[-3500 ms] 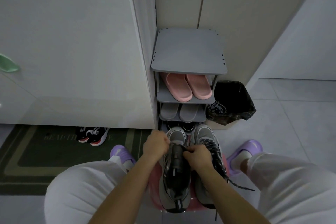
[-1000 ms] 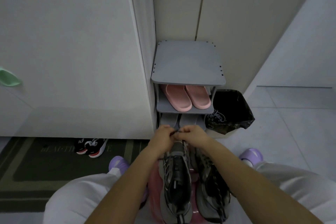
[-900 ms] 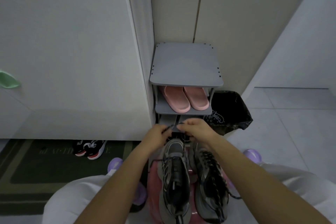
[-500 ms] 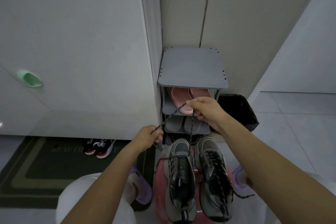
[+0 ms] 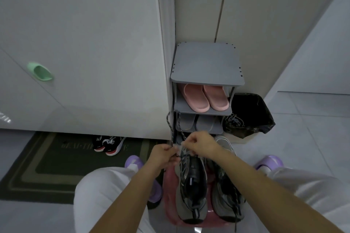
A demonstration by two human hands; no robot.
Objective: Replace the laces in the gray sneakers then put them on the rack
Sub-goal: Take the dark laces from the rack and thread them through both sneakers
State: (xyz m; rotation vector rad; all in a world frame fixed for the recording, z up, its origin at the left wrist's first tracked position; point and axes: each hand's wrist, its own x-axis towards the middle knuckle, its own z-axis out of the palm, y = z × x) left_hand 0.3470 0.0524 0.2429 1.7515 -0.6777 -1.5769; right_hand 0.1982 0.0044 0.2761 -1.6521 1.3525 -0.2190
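Grip on the dark speckled lace is two-handed: the left hand pinches it with curled fingers, and the right hand, almost touching it, pinches another part the same way. From both hands the lace rises in a loose loop. Directly beneath them lies the left gray sneaker, toe pointing away from the person. The right gray sneaker sits just beside it under the right forearm, already laced. Both rest on a pink stool between the knees. Beyond the hands stands the gray rack, holding pink slippers and, one shelf lower, gray slippers. Right of the rack is a black bin bag.
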